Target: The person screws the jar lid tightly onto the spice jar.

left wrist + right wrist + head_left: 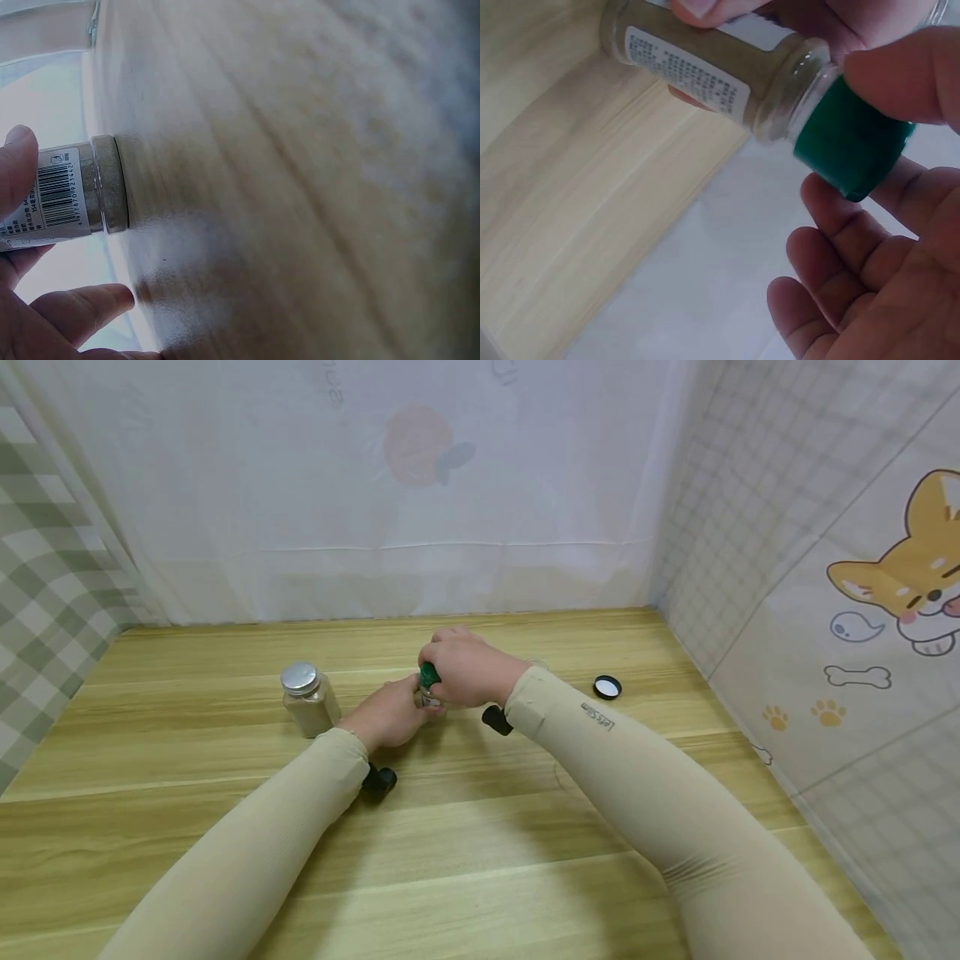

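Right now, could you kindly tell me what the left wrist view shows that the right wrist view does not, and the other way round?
Only the left wrist view shows the barcode on the bottle. Only the right wrist view shows the green cap and the right grip that holds it. Both share the bottle with its printed label, part of the left grip that holds it, and the wooden table.

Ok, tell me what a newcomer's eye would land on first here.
Probably the green cap, pinched by the right hand on the small bottle that the left hand holds. Next, the cartoon dog at the head view's right edge. Then the silver-lidded jar, standing left of both hands.
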Motion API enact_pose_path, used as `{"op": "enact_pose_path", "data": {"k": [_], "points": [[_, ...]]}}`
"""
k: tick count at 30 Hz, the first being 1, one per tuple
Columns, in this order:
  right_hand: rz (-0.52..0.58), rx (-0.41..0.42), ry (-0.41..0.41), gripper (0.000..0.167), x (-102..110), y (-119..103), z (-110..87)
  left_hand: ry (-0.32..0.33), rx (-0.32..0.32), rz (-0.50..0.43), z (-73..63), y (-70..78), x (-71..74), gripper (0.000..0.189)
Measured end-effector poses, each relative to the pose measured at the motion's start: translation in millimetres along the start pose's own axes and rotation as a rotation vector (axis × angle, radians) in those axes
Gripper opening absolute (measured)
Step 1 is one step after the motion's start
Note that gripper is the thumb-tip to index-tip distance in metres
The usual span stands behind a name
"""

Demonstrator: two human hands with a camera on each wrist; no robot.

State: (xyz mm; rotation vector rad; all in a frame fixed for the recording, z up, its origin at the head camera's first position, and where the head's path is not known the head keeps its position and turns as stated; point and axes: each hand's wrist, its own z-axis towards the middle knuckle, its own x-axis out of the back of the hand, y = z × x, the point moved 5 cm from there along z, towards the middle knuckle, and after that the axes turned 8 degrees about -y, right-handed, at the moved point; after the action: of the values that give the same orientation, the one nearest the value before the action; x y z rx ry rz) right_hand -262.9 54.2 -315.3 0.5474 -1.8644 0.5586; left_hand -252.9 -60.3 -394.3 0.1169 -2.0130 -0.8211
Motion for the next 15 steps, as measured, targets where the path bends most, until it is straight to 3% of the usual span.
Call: {"op": "enact_pose_path", "data": {"k": [7, 15], "points": [[0.017, -0.015, -0.007, 0.032, -0.5, -0.9, -0.3, 0.007, -0.015, 0.005, 1.3, -1.2, -0.7, 0.051], [0.23, -0.064, 0.078, 0.055, -8.5, 9.2, -4.8, 0.009, 0.006, 0.004, 3.1, -1.7, -1.3, 0.049]]}}
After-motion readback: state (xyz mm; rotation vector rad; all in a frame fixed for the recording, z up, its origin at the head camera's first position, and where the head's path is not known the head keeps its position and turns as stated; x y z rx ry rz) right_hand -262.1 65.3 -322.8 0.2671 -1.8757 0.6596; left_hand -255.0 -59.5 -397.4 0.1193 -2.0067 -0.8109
